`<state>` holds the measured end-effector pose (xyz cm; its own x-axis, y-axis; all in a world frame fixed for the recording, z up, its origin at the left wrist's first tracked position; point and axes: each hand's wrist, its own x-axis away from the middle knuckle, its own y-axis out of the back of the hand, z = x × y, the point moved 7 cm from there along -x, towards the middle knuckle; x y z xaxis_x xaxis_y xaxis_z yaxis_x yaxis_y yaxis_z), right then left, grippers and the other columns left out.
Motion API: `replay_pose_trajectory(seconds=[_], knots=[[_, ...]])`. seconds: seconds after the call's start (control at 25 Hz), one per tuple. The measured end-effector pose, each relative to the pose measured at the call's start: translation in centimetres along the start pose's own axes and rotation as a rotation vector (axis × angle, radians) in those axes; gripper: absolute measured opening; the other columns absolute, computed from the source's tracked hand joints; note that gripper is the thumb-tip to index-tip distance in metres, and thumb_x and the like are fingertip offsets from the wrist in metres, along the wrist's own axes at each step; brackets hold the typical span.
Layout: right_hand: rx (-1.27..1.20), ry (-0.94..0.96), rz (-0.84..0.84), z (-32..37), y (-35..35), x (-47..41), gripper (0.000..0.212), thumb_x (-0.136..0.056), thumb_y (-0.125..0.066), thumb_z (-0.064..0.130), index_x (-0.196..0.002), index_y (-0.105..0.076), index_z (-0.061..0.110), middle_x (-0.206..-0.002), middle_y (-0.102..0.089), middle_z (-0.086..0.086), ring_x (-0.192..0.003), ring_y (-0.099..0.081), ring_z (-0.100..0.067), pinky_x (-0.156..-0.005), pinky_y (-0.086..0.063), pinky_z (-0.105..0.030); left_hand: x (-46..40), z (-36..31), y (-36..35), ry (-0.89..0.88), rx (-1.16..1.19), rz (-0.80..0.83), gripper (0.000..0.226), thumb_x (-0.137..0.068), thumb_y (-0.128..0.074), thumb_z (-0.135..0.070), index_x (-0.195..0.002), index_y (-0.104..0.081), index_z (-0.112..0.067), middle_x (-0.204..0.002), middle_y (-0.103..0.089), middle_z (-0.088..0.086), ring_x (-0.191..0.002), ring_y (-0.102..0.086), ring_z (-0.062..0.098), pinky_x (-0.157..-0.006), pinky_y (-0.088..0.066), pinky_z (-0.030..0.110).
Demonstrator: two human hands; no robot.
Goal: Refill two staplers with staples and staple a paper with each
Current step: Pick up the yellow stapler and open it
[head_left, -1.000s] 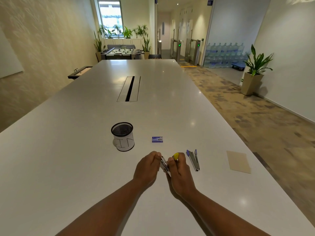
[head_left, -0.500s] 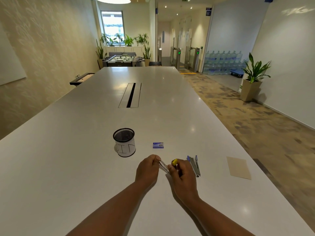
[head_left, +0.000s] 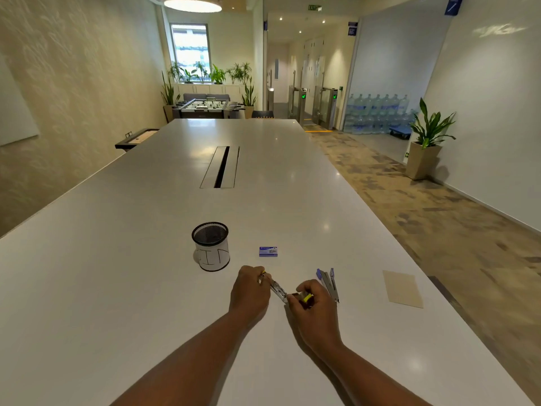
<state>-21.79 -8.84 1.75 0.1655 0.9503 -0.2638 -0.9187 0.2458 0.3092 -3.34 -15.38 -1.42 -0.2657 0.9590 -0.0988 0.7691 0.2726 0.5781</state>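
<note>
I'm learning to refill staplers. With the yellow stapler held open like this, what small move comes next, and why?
Probably reach the right hand to the staple box: both hands hold the yellow stapler spread open, and the box lies closed, untouched, just beyond.

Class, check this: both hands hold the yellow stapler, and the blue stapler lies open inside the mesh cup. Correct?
Not quite. The head view shows the blue stapler lying open on the table, right of the right hand, not inside the mesh cup. Both hands do hold the yellow stapler.
</note>
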Motion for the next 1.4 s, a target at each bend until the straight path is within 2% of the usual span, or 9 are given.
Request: replay_pose_trajectory(seconds=[0.16,0.32,0.64,0.76,0.84,0.96,1.12,1.28,1.4], knots=[[0.145,-0.019,-0.043,-0.4,0.4,0.4,0.023,-0.08,-0.078,0.012,-0.071,-0.059,0.024,-0.068,-0.063,0.006,-0.068,-0.059,-0.009,-0.057,-0.043,-0.014,-0.2,0.0,-0.2,-0.012,-0.045,0.023,0.036,-0.102,-0.058,-0.032,-0.133,-0.064,-0.014,-0.132,-0.059,0.005,-0.116,-0.062,0.022,-0.091,-0.042,0.027],[0.323,0.05,0.027,-0.2,-0.3,0.4,0.012,-0.082,-0.069,0.009,-0.073,-0.066,0.017,-0.067,-0.063,0.004,-0.069,-0.058,-0.017,-0.062,-0.05,-0.035,-0.3,0.0,-0.1,-0.03,-0.021,0.056,0.036,-0.101,-0.06,-0.03,-0.134,-0.063,-0.016,-0.132,-0.059,0.003,-0.114,-0.062,0.021,-0.093,-0.045,0.029],[0.568,0.237,0.189,0.0,-2.9,1.9,0.019,-0.089,-0.056,0.025,-0.072,-0.058,0.017,-0.069,-0.052,0.004,-0.073,-0.046,-0.016,-0.062,-0.043,-0.036,-0.1,-0.3,-0.5,-0.131,-0.088,0.086,0.011,-0.102,-0.057,-0.028,-0.096,-0.066,-0.026,-0.102,-0.057,-0.006,-0.086,-0.058,0.013,-0.068,-0.04,0.023],[0.531,0.262,0.206,0.2,-3.1,1.8,0.023,-0.094,-0.05,0.029,-0.073,-0.053,0.019,-0.066,-0.052,0.004,-0.069,-0.047,-0.017,-0.063,-0.044,-0.04,0.0,-0.3,-0.7,-0.142,-0.088,0.096,0.022,-0.104,-0.053,-0.025,-0.12,-0.069,-0.024,-0.119,-0.064,-0.005,-0.106,-0.063,0.017,-0.079,-0.041,0.022],[0.48,0.222,0.203,0.1,-2.9,1.3,0.021,-0.097,-0.045,0.029,-0.081,-0.056,0.02,-0.069,-0.058,0.004,-0.068,-0.053,-0.017,-0.064,-0.047,-0.043,0.1,0.0,-0.8,-0.111,-0.059,0.123,0.04,-0.105,-0.051,-0.018,-0.144,-0.057,-0.023,-0.139,-0.062,-0.004,-0.126,-0.059,0.016,-0.094,-0.04,0.021],[0.483,0.147,0.216,-0.2,-2.7,0.6,0.025,-0.096,-0.047,0.036,-0.108,-0.063,0.022,-0.082,-0.068,0.002,-0.078,-0.061,-0.016,-0.066,-0.048,-0.035,0.2,0.3,-0.9,-0.081,-0.066,0.158,0.06,-0.101,-0.054,-0.01,-0.156,-0.039,-0.03,-0.149,-0.057,-0.005,-0.136,-0.054,0.016,-0.102,-0.041,0.024],[0.653,0.074,0.5,-0.5,-3.6,-1.6,0.063,-0.091,-0.053,0.051,-0.149,-0.035,0.038,-0.103,-0.07,0.008,-0.097,-0.065,-0.015,-0.073,-0.044,-0.029,0.4,0.4,-1.1,-0.082,-0.058,0.176,0.077,-0.098,-0.059,-0.009,-0.16,-0.023,-0.039,-0.143,-0.06,-0.013,-0.13,-0.057,0.01,-0.094,-0.04,0.019],[0.554,-0.084,0.786,-0.4,-4.6,-4.0,0.091,-0.085,-0.072,0.043,-0.158,-0.017,0.038,-0.091,-0.061,0.006,-0.093,-0.063,-0.016,-0.082,-0.05,-0.033,0.3,1.0,-1.4,-0.07,-0.036,0.197,0.089,-0.098,-0.059,-0.013,-0.159,-0.005,-0.049,-0.143,-0.059,-0.019,-0.125,-0.057,0.007,-0.095,-0.044,0.021],[0.549,-0.066,0.878,0.1,-5.3,-4.8,0.09,-0.086,-0.077,0.036,-0.157,-0.022,0.037,-0.085,-0.051,0.016,-0.092,-0.056,-0.016,-0.081,-0.045,-0.03,0.2,1.0,-1.4,-0.074,-0.04,0.195,0.093,-0.098,-0.059,-0.015,-0.157,0.002,-0.053,-0.144,-0.058,-0.019,-0.12,-0.061,0.008,-0.093,-0.045,0.022]])
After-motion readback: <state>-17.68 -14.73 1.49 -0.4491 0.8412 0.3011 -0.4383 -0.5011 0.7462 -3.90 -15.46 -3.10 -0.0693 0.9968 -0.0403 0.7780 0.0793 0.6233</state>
